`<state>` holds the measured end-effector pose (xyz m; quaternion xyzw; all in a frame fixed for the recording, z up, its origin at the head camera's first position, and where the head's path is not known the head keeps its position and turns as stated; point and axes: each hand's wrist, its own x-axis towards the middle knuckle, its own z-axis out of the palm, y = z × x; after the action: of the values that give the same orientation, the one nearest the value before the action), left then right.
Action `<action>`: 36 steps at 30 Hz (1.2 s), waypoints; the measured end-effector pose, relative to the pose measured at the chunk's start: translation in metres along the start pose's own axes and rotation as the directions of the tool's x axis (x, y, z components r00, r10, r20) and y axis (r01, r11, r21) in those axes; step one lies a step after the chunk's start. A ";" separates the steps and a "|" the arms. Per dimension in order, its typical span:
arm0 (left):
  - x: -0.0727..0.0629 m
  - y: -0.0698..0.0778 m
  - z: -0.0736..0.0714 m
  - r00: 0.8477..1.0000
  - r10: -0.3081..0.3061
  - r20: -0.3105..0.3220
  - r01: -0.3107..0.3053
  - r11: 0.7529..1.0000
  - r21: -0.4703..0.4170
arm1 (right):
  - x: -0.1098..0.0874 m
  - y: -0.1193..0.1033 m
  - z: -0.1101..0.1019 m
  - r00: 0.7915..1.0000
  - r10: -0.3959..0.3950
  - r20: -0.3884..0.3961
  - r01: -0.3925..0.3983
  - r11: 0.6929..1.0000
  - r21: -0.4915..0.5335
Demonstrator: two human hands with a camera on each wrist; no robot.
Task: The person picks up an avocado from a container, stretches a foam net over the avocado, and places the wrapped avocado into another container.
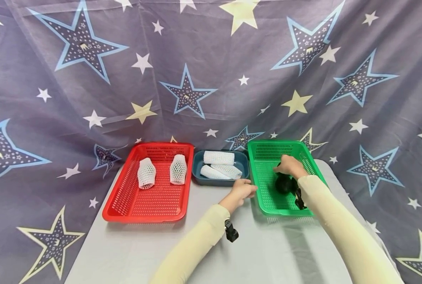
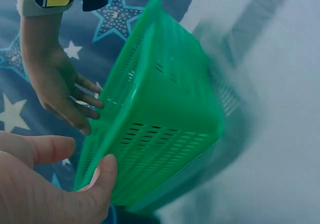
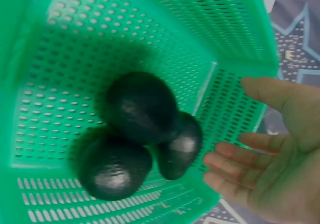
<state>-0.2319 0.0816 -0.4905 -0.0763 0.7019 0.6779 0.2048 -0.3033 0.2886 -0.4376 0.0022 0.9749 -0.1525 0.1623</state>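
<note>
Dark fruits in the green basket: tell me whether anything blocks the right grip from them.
Nothing visible does: the right grip is open near the three dark fruits in the green basket, with no other object between.

A pale table carries a red basket on the left, a green basket on the right and, between them, a smaller blue bin.

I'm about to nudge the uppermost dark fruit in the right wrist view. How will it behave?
The uppermost dark fruit will probably roll, as its sides look rounded, though the two dark fruits close by could check it. The faint sheen suggests its skin may be somewhat slippery. Its full, rounded outline hints that it is firm rather than floppy.
</note>
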 end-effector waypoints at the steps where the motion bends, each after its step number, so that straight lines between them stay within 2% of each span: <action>1: 0.001 -0.001 0.001 1.000 -0.002 -0.012 0.002 1.000 0.011 | 0.001 0.002 0.002 1.000 0.013 0.007 -0.013 1.000 -0.004; 5: 0.005 -0.006 0.006 1.000 -0.006 -0.017 0.006 1.000 0.012 | 0.003 0.008 0.011 0.999 0.042 0.015 -0.042 0.999 -0.017; 10: 0.010 -0.013 0.009 1.000 -0.011 -0.005 0.011 0.999 -0.033 | 0.004 0.011 0.020 0.998 0.056 0.020 -0.056 0.998 -0.010; 13: 0.012 -0.016 0.009 1.000 -0.013 -0.019 0.012 0.999 -0.048 | 0.005 0.014 0.026 0.997 0.071 0.028 -0.070 0.997 -0.008; 23: 0.009 -0.019 0.015 0.998 -0.002 -0.066 0.000 0.999 -0.033 | 0.007 0.028 0.045 0.994 0.111 0.002 -0.111 0.993 -0.029; 30: 0.010 -0.019 0.015 0.996 -0.019 -0.090 0.016 0.999 -0.036 | 0.012 0.026 0.053 0.999 0.038 0.028 -0.038 0.999 -0.001; 36: 0.012 -0.020 0.015 0.996 -0.022 -0.090 0.018 0.999 -0.044 | 0.014 0.023 0.057 0.997 0.012 0.074 -0.012 1.000 0.000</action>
<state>-0.2326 0.0969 -0.5141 -0.1183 0.6948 0.6866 0.1781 -0.2971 0.2924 -0.5005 0.0027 0.9681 -0.1519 0.1991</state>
